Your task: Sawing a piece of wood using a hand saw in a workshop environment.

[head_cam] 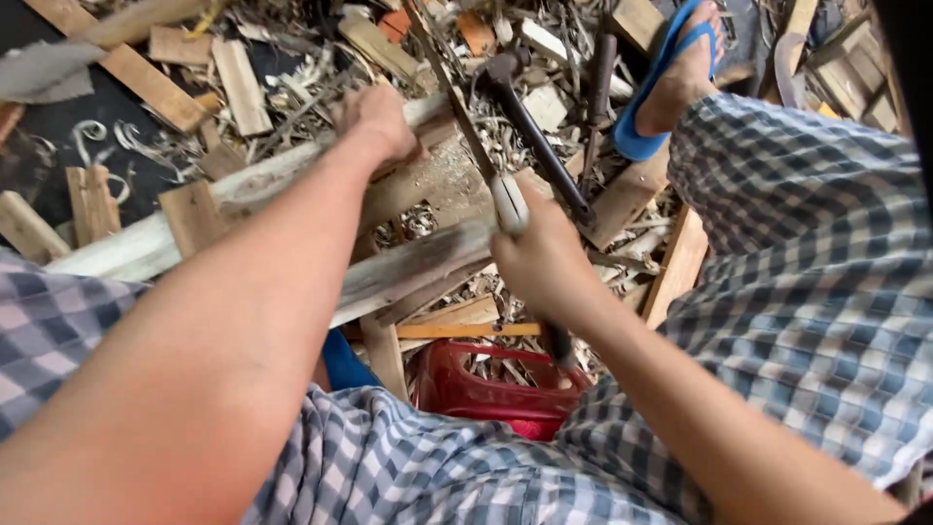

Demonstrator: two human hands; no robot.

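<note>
**woodguy:** Plank (292,175), pale and rough, lies slanted across my lap area over a second greyish board (418,262). My left hand (379,122) is curled down over its far end, pressing it so it doesn't skate around, I figure. My right hand (544,262) is closed in a fist round the pale handle (508,202) of a thin saw blade (452,87), which runs up and away across the plank.

**shedrat:** What's all the junk around you?

**woodguy:** Only one view, from my head looking down. Offcuts and curly shavings (97,136) everywhere on the dark floor. A dark-handled hammer (535,136) lies just past the blade, pretty much beside my right fist. A red plastic stool (486,389) sits under me, partly hidden by my checked shorts. My foot in a blue flip-flop (661,83) is parked top right among scraps. The hammer and loose slats crowd the saw's side most.
</note>
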